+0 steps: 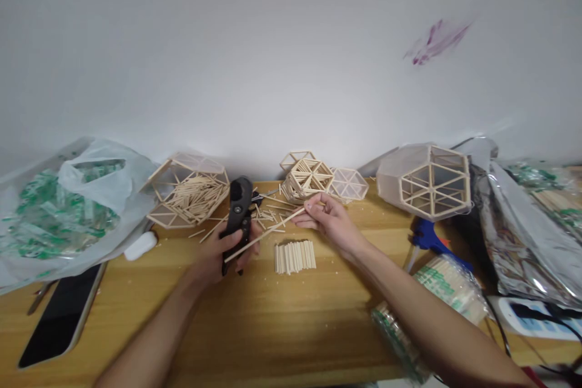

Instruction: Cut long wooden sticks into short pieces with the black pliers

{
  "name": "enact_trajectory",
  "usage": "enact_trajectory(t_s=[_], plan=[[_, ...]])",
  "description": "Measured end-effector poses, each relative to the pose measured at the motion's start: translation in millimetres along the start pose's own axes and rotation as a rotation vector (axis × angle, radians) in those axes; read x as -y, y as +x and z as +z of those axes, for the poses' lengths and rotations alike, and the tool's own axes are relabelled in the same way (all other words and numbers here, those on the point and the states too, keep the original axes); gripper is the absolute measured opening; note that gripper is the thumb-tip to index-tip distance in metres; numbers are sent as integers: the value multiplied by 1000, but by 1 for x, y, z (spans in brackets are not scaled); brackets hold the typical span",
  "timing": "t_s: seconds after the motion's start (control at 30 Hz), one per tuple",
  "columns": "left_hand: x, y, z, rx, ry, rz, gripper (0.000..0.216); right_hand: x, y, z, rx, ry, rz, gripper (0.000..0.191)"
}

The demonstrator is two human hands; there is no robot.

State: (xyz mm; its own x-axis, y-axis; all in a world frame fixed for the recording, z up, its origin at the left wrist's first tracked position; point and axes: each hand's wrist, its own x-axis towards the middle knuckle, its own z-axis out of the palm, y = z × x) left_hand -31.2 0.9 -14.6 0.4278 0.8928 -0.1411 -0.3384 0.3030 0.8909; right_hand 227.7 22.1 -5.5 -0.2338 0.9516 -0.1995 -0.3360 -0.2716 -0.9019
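Tool, black and curved, gripped in left hand; slim pale wooden stick pinched in right hand, short wooden sticks at that hand's seven o'clock.

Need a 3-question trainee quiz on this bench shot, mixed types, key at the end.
1. What do the fingertips of the right hand pinch?

2. True or false: the left hand is empty.

3. The flat black rectangular smartphone lies on which side of the neat row of short, pale wooden sticks, as the person sees it?
A) left
B) right
C) directly behind

Key:
1. One long, thin, pale wooden stick.
2. False: the left hand grips a black handheld tool.
3. A
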Motion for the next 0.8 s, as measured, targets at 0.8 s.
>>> enact_trajectory(t_s=[0.8], plan=[[-17, 3, -20, -137, -118, 214, 57, -18, 5, -15, 35, -1247, -360, 21]])
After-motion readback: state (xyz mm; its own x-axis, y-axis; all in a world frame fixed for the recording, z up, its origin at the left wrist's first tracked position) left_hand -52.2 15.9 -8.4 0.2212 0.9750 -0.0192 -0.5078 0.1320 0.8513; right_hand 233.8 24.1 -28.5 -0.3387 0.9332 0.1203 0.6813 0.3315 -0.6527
